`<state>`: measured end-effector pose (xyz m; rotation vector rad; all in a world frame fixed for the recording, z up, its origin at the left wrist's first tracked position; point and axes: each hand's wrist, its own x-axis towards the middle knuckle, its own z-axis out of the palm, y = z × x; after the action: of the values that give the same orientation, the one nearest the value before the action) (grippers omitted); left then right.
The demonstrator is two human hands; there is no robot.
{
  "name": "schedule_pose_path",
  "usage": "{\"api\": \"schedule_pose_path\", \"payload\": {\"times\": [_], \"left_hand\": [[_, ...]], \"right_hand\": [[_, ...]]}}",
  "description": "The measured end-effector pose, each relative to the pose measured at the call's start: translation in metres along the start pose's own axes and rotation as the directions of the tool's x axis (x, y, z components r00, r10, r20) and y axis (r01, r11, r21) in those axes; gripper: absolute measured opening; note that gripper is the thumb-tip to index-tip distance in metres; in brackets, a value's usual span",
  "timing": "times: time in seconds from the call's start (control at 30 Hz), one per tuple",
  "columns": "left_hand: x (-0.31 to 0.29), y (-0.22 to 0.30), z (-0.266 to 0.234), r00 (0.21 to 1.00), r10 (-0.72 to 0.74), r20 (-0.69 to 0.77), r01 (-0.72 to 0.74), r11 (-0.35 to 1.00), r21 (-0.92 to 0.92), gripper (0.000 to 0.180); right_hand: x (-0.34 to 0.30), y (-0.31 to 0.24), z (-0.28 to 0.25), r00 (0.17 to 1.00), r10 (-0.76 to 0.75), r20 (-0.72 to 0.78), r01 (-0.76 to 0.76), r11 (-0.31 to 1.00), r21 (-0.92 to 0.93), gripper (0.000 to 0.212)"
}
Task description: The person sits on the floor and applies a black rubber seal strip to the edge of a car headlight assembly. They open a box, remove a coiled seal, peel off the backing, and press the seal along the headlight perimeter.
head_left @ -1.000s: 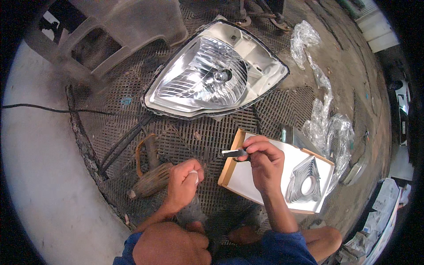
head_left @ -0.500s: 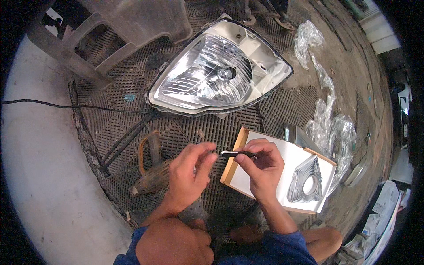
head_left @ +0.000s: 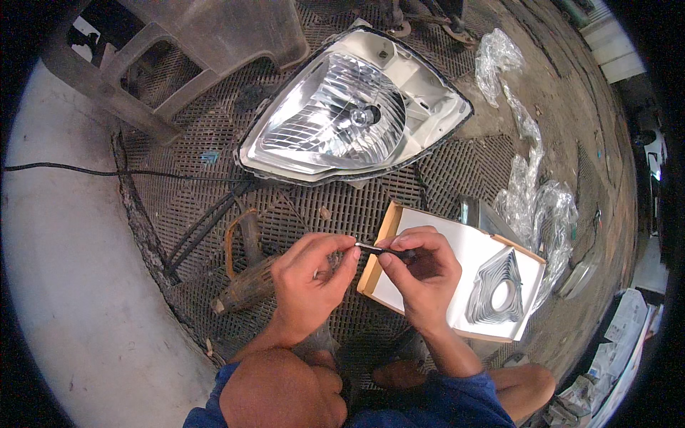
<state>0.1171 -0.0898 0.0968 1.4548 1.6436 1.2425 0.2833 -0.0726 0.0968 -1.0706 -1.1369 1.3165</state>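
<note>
A short black strip with a pale edge (head_left: 370, 248) is stretched between my two hands, above the left edge of an open cardboard box (head_left: 464, 246) with a white inside. My right hand (head_left: 429, 274) grips its dark end between thumb and fingers. At the other end, the thumb and forefinger of my left hand (head_left: 312, 274) pinch its pale tip. Inside the box lies a coil of grey and black sealant strip (head_left: 479, 296), wound around a light round core. Beyond my hands rests a headlight housing (head_left: 342, 121) with a shiny reflector and dark edging.
A heat gun-like tool (head_left: 246, 285) lies left of my hands on the slatted mat (head_left: 207, 235). Crumpled clear plastic wrap (head_left: 524, 167) stretches along the right. A grey plastic stool (head_left: 235, 36) lies at the upper left, and a black cable (head_left: 85, 169) crosses below it.
The fingers of my left hand have closed in and now pinch the tip of the strip. My right hand has barely moved.
</note>
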Motion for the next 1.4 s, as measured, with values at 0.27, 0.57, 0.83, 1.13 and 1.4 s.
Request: {"api": "schedule_pose_path", "payload": {"times": [0.27, 0.57, 0.83, 1.13, 1.4], "left_hand": [[0.0, 0.0, -0.001, 1.0, 0.022, -0.022, -0.022, 1.0, 0.005, 0.014], [0.002, -0.004, 0.003, 0.987, 0.162, -0.018, -0.157, 0.976, 0.153, 0.016], [0.008, -0.007, 0.001, 0.975, 0.182, 0.13, -0.195, 0.976, 0.095, 0.021], [0.008, -0.008, -0.004, 0.923, 0.249, 0.294, -0.309, 0.934, 0.18, 0.018], [0.011, -0.018, -0.006, 0.824, 0.381, 0.419, -0.505, 0.83, 0.237, 0.022]], "right_hand": [[-0.002, 0.0, 0.003, 0.995, 0.094, 0.029, -0.094, 0.996, -0.002, 0.023], [0.001, 0.004, -0.004, 0.976, 0.217, 0.03, -0.201, 0.942, -0.268, 0.017], [0.003, 0.002, 0.0, 0.98, 0.194, 0.043, -0.178, 0.953, -0.245, 0.029], [0.007, -0.014, -0.004, 0.979, 0.125, 0.161, -0.016, 0.837, -0.547, 0.032], [0.009, -0.02, -0.004, 0.966, 0.081, 0.245, 0.088, 0.79, -0.607, 0.033]]}}
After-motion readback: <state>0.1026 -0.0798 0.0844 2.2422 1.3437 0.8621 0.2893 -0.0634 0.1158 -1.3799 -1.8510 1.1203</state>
